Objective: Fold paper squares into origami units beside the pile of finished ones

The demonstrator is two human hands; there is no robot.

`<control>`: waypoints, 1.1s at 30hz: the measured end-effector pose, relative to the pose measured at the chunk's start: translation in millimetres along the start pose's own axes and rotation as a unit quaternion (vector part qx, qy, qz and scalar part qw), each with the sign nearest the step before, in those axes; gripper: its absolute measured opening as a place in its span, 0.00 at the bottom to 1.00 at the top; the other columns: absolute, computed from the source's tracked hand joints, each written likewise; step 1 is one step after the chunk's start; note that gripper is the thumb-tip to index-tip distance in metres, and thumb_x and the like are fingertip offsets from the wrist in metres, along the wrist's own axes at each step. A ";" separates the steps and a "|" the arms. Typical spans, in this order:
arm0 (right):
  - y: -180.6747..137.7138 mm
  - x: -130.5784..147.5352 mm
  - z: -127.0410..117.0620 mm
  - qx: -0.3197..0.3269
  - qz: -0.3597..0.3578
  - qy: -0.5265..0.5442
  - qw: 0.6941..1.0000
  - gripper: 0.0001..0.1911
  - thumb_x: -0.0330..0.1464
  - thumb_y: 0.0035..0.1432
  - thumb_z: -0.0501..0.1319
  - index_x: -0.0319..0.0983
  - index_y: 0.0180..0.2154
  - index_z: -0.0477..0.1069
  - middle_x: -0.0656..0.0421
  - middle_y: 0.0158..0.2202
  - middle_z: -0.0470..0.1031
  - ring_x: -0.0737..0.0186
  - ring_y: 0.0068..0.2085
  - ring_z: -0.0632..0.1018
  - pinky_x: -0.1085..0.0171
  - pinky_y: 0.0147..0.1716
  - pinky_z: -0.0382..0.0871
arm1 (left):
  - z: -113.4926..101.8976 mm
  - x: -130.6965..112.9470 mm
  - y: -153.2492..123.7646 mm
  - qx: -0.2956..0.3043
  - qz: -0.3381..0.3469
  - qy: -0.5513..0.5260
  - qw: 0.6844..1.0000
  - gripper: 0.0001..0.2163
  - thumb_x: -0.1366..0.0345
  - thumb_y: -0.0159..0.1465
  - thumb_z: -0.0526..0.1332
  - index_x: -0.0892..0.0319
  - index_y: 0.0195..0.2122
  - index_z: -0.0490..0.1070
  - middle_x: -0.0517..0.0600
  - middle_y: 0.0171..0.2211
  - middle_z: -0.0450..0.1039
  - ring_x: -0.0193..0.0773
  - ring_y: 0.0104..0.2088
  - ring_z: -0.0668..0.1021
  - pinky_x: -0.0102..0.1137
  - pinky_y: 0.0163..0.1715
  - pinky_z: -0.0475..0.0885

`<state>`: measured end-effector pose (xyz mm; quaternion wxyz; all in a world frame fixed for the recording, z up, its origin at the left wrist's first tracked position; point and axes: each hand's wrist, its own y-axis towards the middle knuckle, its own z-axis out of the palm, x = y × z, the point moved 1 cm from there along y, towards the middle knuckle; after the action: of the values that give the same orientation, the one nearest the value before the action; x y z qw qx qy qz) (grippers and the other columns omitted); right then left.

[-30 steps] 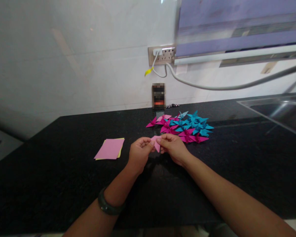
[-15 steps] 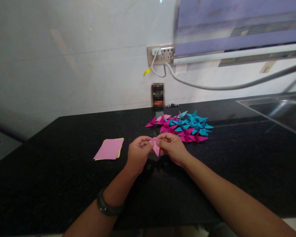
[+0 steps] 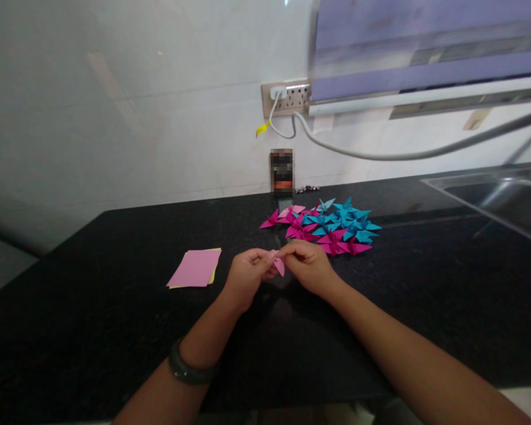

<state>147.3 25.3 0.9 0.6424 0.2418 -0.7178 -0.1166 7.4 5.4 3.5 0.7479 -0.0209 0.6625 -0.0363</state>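
My left hand [image 3: 246, 277] and my right hand [image 3: 308, 268] meet above the black countertop [image 3: 92, 330], both pinching a small folded piece of pink paper [image 3: 278, 264]. Only a narrow pink tip shows between the fingers; the rest is hidden by them. Behind my right hand lies a heap of folded paper cranes [image 3: 325, 226], magenta and blue. A small stack of flat paper squares [image 3: 194, 268], pink over yellow, lies to the left of my left hand. A dark band sits on my left wrist.
A small dark object [image 3: 281, 172] stands against the white wall behind the cranes. Above it a wall socket [image 3: 286, 98] has a white cable running right. A steel sink [image 3: 504, 198] sits at the far right.
My fingers have closed further over the pink paper, so less of it shows than a second ago. Both hands stay in the same spot.
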 end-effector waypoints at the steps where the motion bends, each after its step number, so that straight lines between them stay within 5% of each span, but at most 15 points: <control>1: -0.4 0.2 0.2 0.008 -0.011 -0.010 1.000 0.08 0.26 0.47 0.55 0.38 0.26 0.73 0.60 0.23 0.72 0.69 0.25 0.71 0.69 0.25 0.63 | -0.8 0.3 0.4 -0.002 0.008 0.001 1.000 0.11 0.60 0.49 0.65 0.64 0.24 0.70 0.47 0.19 0.71 0.29 0.21 0.73 0.24 0.23 0.68; 10: 0.9 -2.2 4.0 0.061 0.155 0.069 0.984 0.10 0.37 0.49 0.59 0.36 0.31 0.66 0.65 0.19 0.65 0.72 0.19 0.66 0.71 0.18 0.60 | -3.1 1.3 3.7 -0.033 0.094 0.057 0.993 0.09 0.63 0.49 0.64 0.63 0.27 0.71 0.47 0.22 0.73 0.31 0.23 0.73 0.26 0.26 0.68; 18: 0.9 0.8 2.6 0.054 0.121 -0.019 0.991 0.10 0.35 0.50 0.58 0.36 0.24 0.69 0.60 0.21 0.69 0.71 0.21 0.65 0.70 0.19 0.58 | -0.2 -1.0 -0.2 -0.025 0.123 0.107 0.986 0.08 0.63 0.52 0.61 0.63 0.27 0.69 0.47 0.22 0.72 0.32 0.24 0.73 0.26 0.26 0.67; 22: 0.0 4.5 3.1 0.038 0.131 0.008 0.991 0.09 0.35 0.48 0.59 0.36 0.22 0.67 0.64 0.17 0.65 0.73 0.19 0.63 0.71 0.18 0.56 | 2.7 -7.5 -3.6 -0.026 0.136 0.129 0.982 0.07 0.63 0.54 0.59 0.63 0.24 0.68 0.45 0.20 0.69 0.30 0.22 0.70 0.25 0.24 0.64; 27: 0.2 2.9 2.6 0.099 0.166 0.085 0.977 0.11 0.38 0.48 0.58 0.36 0.25 0.65 0.64 0.19 0.64 0.73 0.18 0.65 0.70 0.19 0.58 | 5.4 -8.8 -5.0 -0.011 0.092 0.096 0.991 0.09 0.62 0.54 0.58 0.61 0.22 0.64 0.42 0.17 0.62 0.28 0.19 0.65 0.24 0.21 0.60; 33: -1.4 3.0 4.3 0.092 0.140 0.014 0.986 0.10 0.36 0.49 0.58 0.36 0.23 0.64 0.65 0.18 0.61 0.73 0.18 0.62 0.71 0.16 0.54 | 2.3 -4.7 -4.0 -0.036 0.116 0.174 0.977 0.09 0.62 0.54 0.56 0.61 0.22 0.65 0.42 0.16 0.60 0.28 0.19 0.64 0.24 0.19 0.58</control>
<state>143.2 21.9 2.2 0.6373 0.1988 -0.7432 0.0444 9.0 1.8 8.7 0.6193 0.0360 0.7811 0.0711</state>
